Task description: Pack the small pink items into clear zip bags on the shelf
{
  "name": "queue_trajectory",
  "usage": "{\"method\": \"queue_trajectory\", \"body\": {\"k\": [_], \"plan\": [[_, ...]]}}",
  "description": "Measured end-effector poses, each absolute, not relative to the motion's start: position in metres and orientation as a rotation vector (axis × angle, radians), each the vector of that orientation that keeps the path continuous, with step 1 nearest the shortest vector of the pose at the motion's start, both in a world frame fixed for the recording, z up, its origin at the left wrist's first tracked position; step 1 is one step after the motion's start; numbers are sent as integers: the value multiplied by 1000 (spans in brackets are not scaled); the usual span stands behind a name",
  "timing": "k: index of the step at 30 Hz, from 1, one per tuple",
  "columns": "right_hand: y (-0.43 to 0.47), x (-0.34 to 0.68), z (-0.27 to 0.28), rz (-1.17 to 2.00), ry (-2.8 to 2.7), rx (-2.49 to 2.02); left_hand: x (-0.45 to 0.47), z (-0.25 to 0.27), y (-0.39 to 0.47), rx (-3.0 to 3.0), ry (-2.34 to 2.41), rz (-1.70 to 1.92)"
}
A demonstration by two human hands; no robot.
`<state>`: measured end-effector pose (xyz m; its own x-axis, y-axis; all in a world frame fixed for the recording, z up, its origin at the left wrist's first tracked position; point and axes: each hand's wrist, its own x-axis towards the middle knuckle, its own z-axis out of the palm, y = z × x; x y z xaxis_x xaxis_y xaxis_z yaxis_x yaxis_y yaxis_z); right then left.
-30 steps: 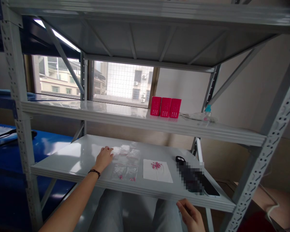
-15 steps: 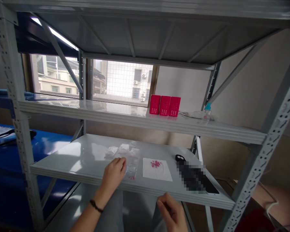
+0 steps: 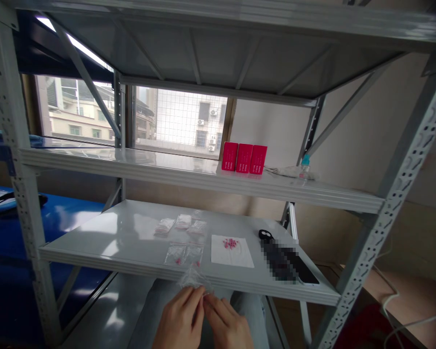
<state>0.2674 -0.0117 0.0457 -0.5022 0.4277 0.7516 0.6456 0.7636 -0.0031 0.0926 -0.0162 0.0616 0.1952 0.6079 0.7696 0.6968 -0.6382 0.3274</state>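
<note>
- Blue tabletop shows at your far left, behind the perforated grey steel upright of the rack; nothing of yours touches it.
- Grey metal lower shelf carries a back row of three small clear plastic pouches laid flat side by side, likely so that each stays separate and easy to take one at a time.
- Nearer the shelf's front edge, two more small clear zip bags with a few pink bits inside lie flat, just left of the paper.
- Your left hand is below the shelf's front edge, over your lap, fingertips pinched on the thin, crumpled clear plastic bag that rises between both hands.
- Your right hand meets the left, thumb and fingers closed on the same bag; the two hands touch, and the two-handed pinch looks suited to working such a flimsy film, though the bag's mouth is too blurred to tell whether it is open.
- A white paper sheet holds a small heap of pink beads, probably to keep them together and visible.
- Right of it lie a small black object and a dark flat device, partly blurred.
- On the upper shelf stand three magenta boxes, upright and touching.
</note>
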Motion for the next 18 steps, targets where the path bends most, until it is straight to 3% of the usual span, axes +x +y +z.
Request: {"method": "queue_trajectory", "body": {"k": [8, 13, 18], "plan": [[-13, 269, 46, -466, -2420, -916, 66, 87, -19, -2894, -1540, -1239], [-23, 293, 72, -265, -2699, -803, 48, 98, -13, -3414, -1584, -931], [-25, 304, 100, 52, -2756, -862, 63, 102, -13, -3422, -1643, -1033]]}}
